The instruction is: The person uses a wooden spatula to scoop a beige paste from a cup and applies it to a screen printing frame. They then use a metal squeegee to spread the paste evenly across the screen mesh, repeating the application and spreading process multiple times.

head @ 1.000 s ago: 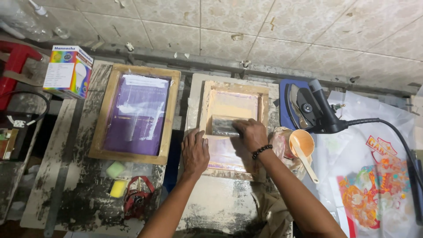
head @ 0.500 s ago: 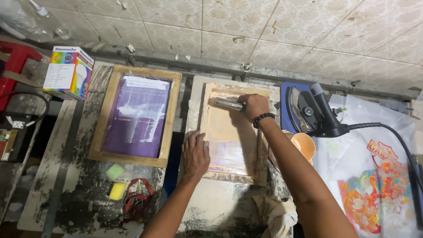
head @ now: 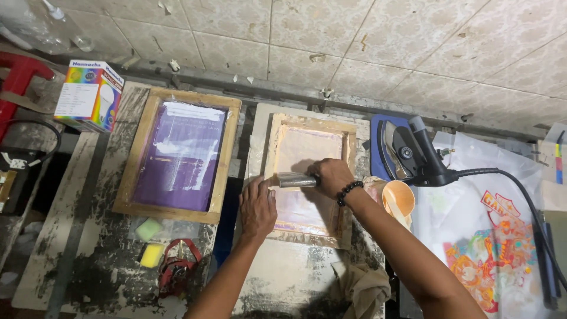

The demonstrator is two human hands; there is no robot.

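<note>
Against tiled wall, my right hand [head: 332, 176] has dragged its gripped squeegee [head: 297, 180] back to mid-frame [head: 348, 177]; my left hand [head: 257, 208] stays flat, pressing its edge.

At nine o'clock a pale wooden frame [head: 177, 155] held a purple screen. The centre frame [head: 311, 177] showed pinkish mesh. At three o'clock lay a black iron [head: 413, 155] and an orange cup [head: 399, 199].

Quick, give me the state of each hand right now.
Left hand: open, palm flat on the wooden screen frame, gripping nothing.
Right hand: closed around the squeegee on the screen.
</note>
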